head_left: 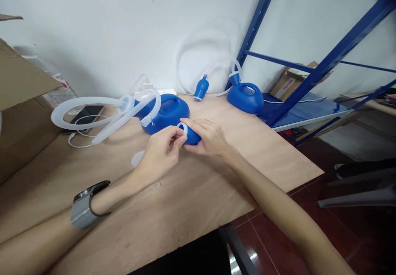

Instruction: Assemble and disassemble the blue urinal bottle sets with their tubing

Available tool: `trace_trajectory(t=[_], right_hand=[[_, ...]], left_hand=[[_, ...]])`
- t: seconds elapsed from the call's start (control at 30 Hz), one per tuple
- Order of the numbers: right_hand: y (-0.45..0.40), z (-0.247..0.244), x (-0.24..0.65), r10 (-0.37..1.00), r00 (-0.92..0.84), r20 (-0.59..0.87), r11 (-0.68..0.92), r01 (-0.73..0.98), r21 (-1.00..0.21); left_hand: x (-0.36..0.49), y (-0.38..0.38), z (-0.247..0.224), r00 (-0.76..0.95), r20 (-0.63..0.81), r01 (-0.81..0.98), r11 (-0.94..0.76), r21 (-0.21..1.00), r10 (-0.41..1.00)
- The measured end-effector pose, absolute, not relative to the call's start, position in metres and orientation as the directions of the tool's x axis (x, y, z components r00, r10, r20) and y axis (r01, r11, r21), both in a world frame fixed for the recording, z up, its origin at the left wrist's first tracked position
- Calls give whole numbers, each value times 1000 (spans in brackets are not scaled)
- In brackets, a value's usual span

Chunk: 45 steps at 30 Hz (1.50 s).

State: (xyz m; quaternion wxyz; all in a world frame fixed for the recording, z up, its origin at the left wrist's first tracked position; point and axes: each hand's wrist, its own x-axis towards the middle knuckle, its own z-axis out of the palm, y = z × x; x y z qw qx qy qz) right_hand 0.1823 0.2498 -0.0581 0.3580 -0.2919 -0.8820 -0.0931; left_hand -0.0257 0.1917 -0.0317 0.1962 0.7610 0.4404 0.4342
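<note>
Above the middle of the table, my right hand (210,136) is wrapped round a blue plastic funnel-like piece (193,137), its open end turned to the left. My left hand (163,147) pinches a whitish ring (183,128) at that open end between thumb and fingers. Just behind my hands stands a blue urinal bottle (173,112) with a handle. A translucent hose (108,120) lies looped to its left and across it. Partly behind my left forearm, a translucent white disc (137,158) rests on the wooden table (192,188).
A second blue bottle (246,98) with a hose stands by the blue shelf frame (284,89), near another blue piece (201,87). Against the wall is a white power strip (167,91). A dark phone (88,114) with a cable lies left, beside a cardboard box (27,130).
</note>
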Motion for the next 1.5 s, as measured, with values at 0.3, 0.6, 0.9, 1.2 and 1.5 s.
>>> trace_trajectory(t=[0.3,0.6,0.9,1.2,1.5], right_hand=[[254,-56,187,453,-554,699,758,651,25],[253,-60,187,412,-594,691,712,683,162],[247,-56,185,386,-572,724,731,668,138],[248,-62,186,445,-560,699,734,675,74],[261,-50,198,404,-411,818,719,695,-6]], left_hand=[[-24,206,-26,232,384,383,-447,809,894],[-26,220,-14,337,196,247,-288,925,921],[-23,216,-17,340,257,295,-362,884,904],[-19,215,-23,292,262,242,-336,910,920],[-38,216,-3,121,264,176,-282,943,957]])
